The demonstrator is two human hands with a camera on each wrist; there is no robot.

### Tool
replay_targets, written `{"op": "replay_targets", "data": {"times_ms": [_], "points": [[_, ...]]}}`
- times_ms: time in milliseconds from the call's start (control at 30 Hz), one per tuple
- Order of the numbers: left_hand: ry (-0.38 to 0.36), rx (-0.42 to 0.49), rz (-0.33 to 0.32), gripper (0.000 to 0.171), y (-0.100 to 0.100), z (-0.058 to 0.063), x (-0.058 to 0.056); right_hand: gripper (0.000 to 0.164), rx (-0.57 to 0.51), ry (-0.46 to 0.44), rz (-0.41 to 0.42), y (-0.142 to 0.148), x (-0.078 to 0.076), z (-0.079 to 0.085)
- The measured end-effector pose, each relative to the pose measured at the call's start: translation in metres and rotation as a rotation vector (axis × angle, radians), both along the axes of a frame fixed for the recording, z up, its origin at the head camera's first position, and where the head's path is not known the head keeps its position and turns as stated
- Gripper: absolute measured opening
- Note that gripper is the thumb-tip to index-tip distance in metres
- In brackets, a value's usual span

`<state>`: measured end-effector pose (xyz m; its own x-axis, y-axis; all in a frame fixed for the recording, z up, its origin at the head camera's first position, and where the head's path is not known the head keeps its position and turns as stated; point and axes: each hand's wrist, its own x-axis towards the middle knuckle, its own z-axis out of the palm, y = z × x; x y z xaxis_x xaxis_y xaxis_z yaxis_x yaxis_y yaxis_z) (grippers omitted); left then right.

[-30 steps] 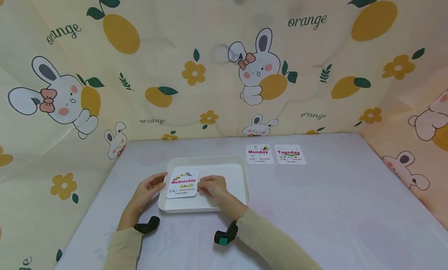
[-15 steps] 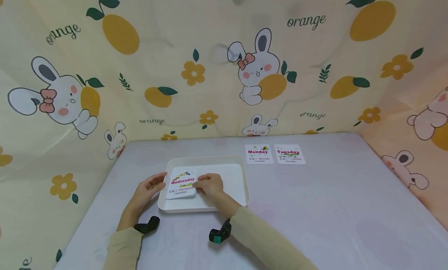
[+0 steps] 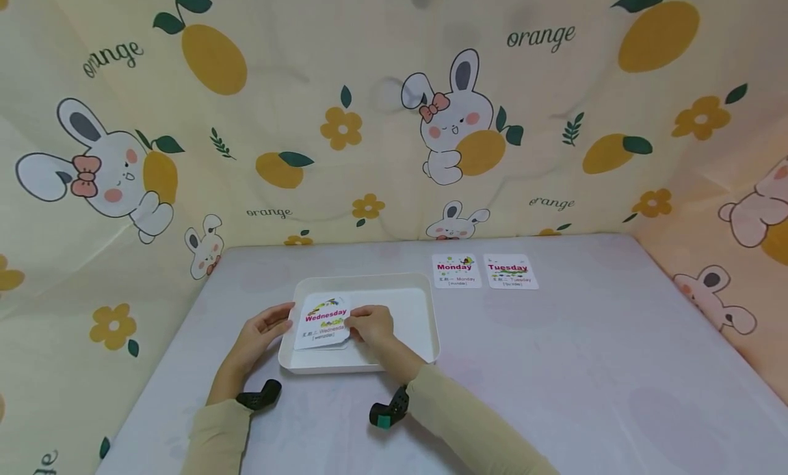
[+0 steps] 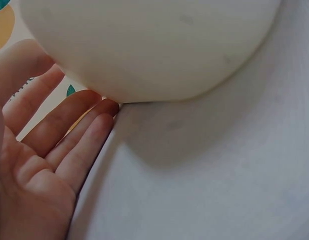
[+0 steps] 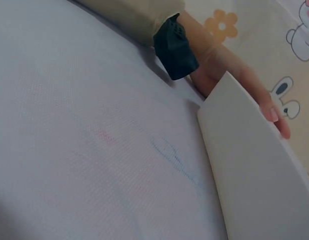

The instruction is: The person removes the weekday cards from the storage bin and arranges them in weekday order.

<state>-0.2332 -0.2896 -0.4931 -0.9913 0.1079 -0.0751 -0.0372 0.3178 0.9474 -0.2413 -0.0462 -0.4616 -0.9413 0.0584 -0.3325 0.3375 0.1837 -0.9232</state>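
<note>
In the head view a white card printed "Wednesday" (image 3: 324, 315) lies at the left inside a shallow white tray (image 3: 400, 358). My right hand (image 3: 374, 326) pinches the card's right edge between thumb and fingers. The card is turned slightly, and the edge of another card shows under its lower side. My left hand (image 3: 261, 335) rests against the tray's left side with loosely extended fingers. In the left wrist view the fingertips of the left hand (image 4: 49, 140) touch the tray wall (image 4: 144, 55). The right hand itself is hidden in the right wrist view.
A "Monday" card (image 3: 456, 272) and a "Tuesday" card (image 3: 511, 272) lie side by side on the pale tabletop (image 3: 554, 365), behind and right of the tray. A patterned cloth backdrop (image 3: 369, 133) stands along the table's far edge and both sides.
My right hand has moved slightly left and taken hold of the Wednesday card's right edge. The card has shifted a little right and turned on the stack. The left hand holds its place.
</note>
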Motion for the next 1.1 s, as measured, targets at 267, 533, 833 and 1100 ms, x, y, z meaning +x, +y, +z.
{"op": "replay_targets", "data": {"times_ms": [267,533,833,1100], "points": [[-0.017,-0.004,0.014,0.056,0.0016,0.0012,0.0011,0.018,-0.062,-0.012,0.004,0.0022,0.0001,0.0003],[-0.02,0.002,0.01,0.057,0.0018,0.0008,0.0007,0.018,-0.101,-0.057,0.05,0.002,0.0001,-0.0011],[-0.029,-0.013,0.016,0.059,0.0018,0.0003,-0.0004,0.017,-0.15,-0.065,0.097,0.0043,0.0027,0.0011],[-0.018,-0.016,0.01,0.058,-0.0002,0.0002,-0.0006,0.018,-0.147,-0.036,0.174,0.0095,0.0065,0.0043]]}}
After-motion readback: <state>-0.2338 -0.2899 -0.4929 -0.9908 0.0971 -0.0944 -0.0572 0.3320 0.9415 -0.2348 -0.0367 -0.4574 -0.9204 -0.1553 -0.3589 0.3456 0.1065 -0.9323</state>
